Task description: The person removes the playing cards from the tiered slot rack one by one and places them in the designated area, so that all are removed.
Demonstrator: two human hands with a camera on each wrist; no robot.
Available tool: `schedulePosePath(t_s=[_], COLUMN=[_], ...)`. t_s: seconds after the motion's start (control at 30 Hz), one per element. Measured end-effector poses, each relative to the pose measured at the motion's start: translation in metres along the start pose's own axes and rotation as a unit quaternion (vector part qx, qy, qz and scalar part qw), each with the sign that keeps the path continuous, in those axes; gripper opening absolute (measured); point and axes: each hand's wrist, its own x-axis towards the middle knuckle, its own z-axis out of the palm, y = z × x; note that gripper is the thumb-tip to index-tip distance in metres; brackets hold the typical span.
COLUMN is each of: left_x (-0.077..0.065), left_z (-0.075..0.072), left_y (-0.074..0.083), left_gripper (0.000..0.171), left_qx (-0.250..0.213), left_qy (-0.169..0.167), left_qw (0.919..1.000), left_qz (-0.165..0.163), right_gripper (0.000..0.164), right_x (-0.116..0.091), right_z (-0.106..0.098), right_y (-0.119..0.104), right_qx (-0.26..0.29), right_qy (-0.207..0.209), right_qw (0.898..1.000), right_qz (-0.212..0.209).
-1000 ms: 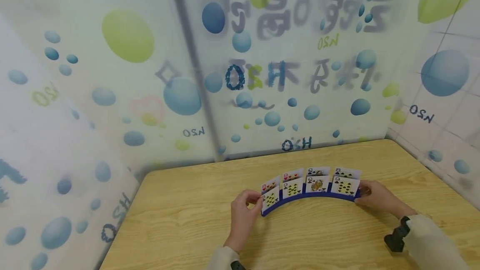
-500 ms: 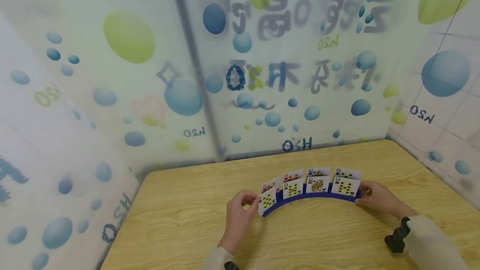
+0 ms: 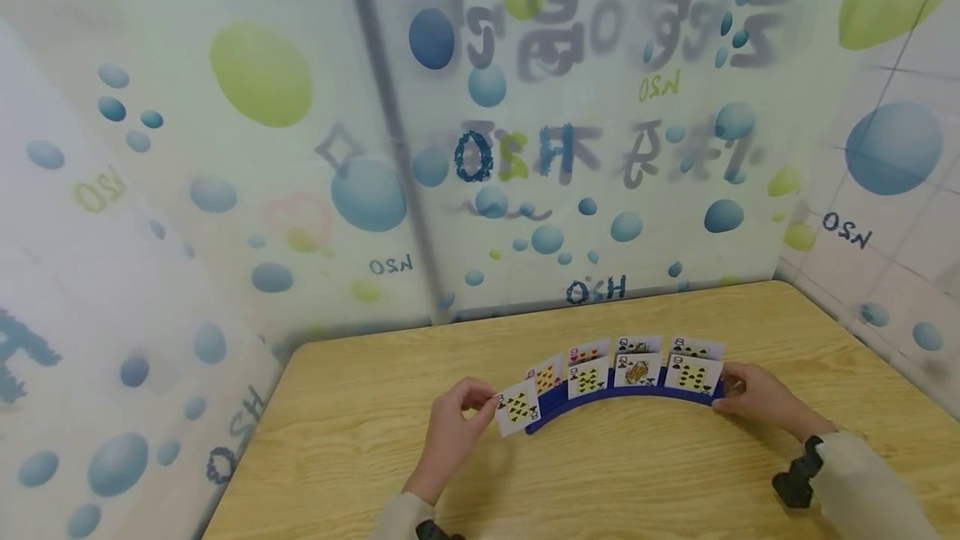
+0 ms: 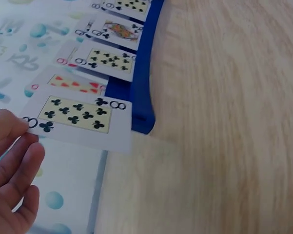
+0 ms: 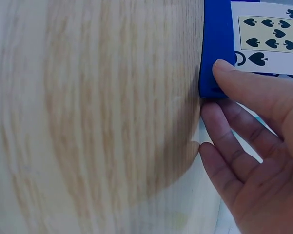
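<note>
A blue, curved playing-card holder (image 3: 553, 403) stands on the table, bearing two rows of upright cards. My left hand (image 3: 452, 433) pinches an eight of clubs (image 4: 78, 117) by its edge, just off the holder's left end; a red hearts card (image 4: 75, 84) stands behind it in the back row. Further along the front row are a clubs card (image 3: 588, 378), a queen (image 3: 637, 371) and a spades card (image 5: 270, 36). At the opposite end, my right hand (image 3: 763, 400) grips the holder, its thumb on the blue front and fingers at the end.
The wooden table (image 3: 360, 407) meets a wall sheet (image 3: 300, 148) printed with blue and green drops behind it. Black straps with cameras (image 3: 797, 473) sit at both wrists, over pale sleeves (image 3: 862, 482).
My left hand has drawn the eight of clubs out of the holder's left front slot and moved it left, uncovering more of the hearts card. My right hand has stayed at the holder's end.
</note>
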Motion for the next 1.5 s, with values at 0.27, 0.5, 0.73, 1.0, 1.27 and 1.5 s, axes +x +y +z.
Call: schedulePosePath(t_s=[0.27, 0.5, 0.73, 1.0, 1.27, 1.5], left_x=[0.001, 0.004, 0.005, 0.010, 0.014, 0.018], left_z=[-0.028, -0.057, -0.088, -0.114, -0.140, -0.166], left_y=[0.002, -0.002, -0.009, -0.020, -0.035, -0.049], left_gripper=[0.007, 0.004, 0.010, 0.008, 0.007, 0.005], left_qx=[0.030, 0.074, 0.104, 0.137, 0.191, 0.218], left_qy=[-0.030, -0.032, -0.018, 0.000, -0.001, -0.016], left_qw=[0.9986, 0.9966, 0.9943, 0.9906, 0.9816, 0.9757], left_qz=[0.030, 0.012, -0.014, -0.007, -0.014, -0.019], right_gripper=[0.049, 0.051, 0.051, 0.052, 0.051, 0.049], right_x=[-0.001, -0.001, -0.001, -0.001, -0.001, 0.001], right_z=[0.000, 0.000, 0.000, -0.002, -0.002, -0.002], right_y=[0.002, 0.003, 0.003, 0.005, 0.002, -0.001], right_qx=[-0.003, 0.000, 0.004, 0.006, 0.008, 0.008], right_qy=[0.000, -0.002, -0.005, -0.006, -0.010, -0.010], right_qw=[1.000, 1.000, 1.000, 1.000, 1.000, 1.000], right_qz=[-0.003, -0.001, -0.001, 0.000, -0.004, -0.008])
